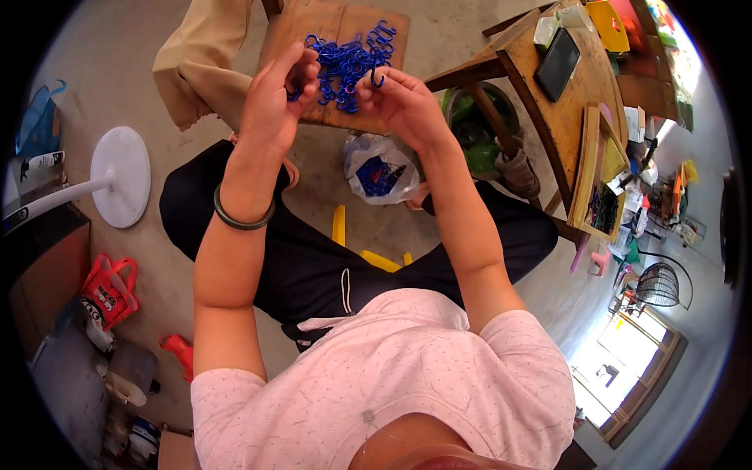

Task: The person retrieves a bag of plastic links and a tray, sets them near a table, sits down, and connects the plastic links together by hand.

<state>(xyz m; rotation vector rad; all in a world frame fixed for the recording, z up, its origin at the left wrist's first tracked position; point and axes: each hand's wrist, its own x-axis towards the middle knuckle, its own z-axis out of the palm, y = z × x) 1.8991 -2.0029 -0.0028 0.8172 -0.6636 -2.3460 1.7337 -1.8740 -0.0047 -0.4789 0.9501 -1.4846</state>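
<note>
A tangled pile of blue S-shaped hooks [342, 66] lies on a small wooden stool top [313, 27]. My right hand [406, 106], at the pile's right side, pinches one blue hook [377, 76] between thumb and fingers. To the left of the pile, my left hand [276, 98] is curled with its palm turned inward. Part of a dark blue hook [294, 95] shows inside its fingers; the rest of it is hidden. Below the stool, a clear plastic bag [356, 182] holds more blue pieces.
At the right stands a wooden table [540, 117] with a phone [558, 65] and a wooden tray [583, 176] on it. Beneath it is a bucket with green contents [470, 117]. A white round base [120, 176] and a red bag [110, 290] are at the left.
</note>
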